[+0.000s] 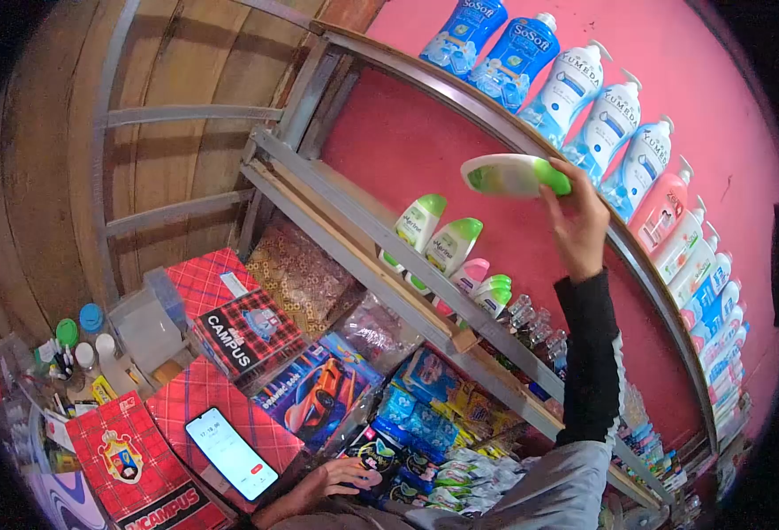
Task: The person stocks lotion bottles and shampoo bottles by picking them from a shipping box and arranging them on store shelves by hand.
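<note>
My right hand (pixel 577 216) is raised in front of the pink wall, its fingers closed round the green cap end of a white and green bottle (pixel 506 176), which lies nearly sideways in the air. Below and left of it, similar green-capped bottles (pixel 453 246) stand on the middle shelf, beside a pink one (pixel 469 276). My left hand (pixel 338 481) rests low over dark packets (pixel 380 455), fingers spread, holding nothing I can see. Left of it a lit phone (pixel 232 454) lies on a red plaid book.
An upper shelf (pixel 531 132) carries several pump bottles (pixel 610 124) and blue pouches (pixel 515 64). A wooden shelf rail (pixel 363 225) crosses in front of the middle shelf. Plaid notebooks (pixel 124 459), a clear box (pixel 146 327) and packaged goods (pixel 425 415) lie below.
</note>
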A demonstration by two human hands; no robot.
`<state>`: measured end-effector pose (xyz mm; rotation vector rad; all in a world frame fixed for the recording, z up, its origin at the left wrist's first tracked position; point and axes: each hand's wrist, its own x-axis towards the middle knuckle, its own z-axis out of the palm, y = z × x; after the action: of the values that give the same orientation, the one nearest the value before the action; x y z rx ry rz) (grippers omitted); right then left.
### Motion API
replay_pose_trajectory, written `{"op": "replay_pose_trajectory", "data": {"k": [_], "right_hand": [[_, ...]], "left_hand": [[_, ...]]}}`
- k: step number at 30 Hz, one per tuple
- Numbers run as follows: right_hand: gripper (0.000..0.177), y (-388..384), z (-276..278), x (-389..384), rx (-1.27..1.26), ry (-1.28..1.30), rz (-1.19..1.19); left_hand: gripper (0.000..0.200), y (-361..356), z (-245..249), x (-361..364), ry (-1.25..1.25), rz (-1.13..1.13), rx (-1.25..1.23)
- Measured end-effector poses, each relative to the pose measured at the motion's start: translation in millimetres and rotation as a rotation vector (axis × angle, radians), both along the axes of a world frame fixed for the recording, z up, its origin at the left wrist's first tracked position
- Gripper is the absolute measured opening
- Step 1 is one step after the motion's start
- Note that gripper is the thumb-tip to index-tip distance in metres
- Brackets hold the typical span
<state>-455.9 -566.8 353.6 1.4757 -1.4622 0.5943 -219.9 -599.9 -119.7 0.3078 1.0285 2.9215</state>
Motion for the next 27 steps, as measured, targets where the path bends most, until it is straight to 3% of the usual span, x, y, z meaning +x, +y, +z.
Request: {"op": "replay_pose_trajectory", "data": {"k": [5,7,11,15,19,23,27], "right_hand": [[0.028,-49,1,-75,0.064,-0.084,-0.114],[0.03,-71,-5,-106,0.142,-0.252,-0.013],[0.031,-103,-24,-143,0.336,-0.483,-0.142],[0.03,-118,-34,-149,0.537,-0.613,-0.229],[0.032,-121,-40,-144,0.558,-0.765,-0.2],[0.029,-123,-45,-141,0.601,-0.835,-0.186],[0.03,-128,-52,-162,0.665,-0.802,-0.189]], "left_hand": [[0.079,-5,-7,-3,0.036,-0.026,0.025],[0.078,-10,2,0,0.036,-0.03,-0.043],[0.075,-13,0,-1,0.059,0.016,-0.09],[0.073,-16,-4,-2,0.083,0.049,-0.116],[0.07,-15,-11,-3,0.116,0.069,-0.132],[0.068,-11,-24,-7,0.181,0.097,-0.15],[0.069,-13,-8,0,0.09,0.088,-0.142]]}}
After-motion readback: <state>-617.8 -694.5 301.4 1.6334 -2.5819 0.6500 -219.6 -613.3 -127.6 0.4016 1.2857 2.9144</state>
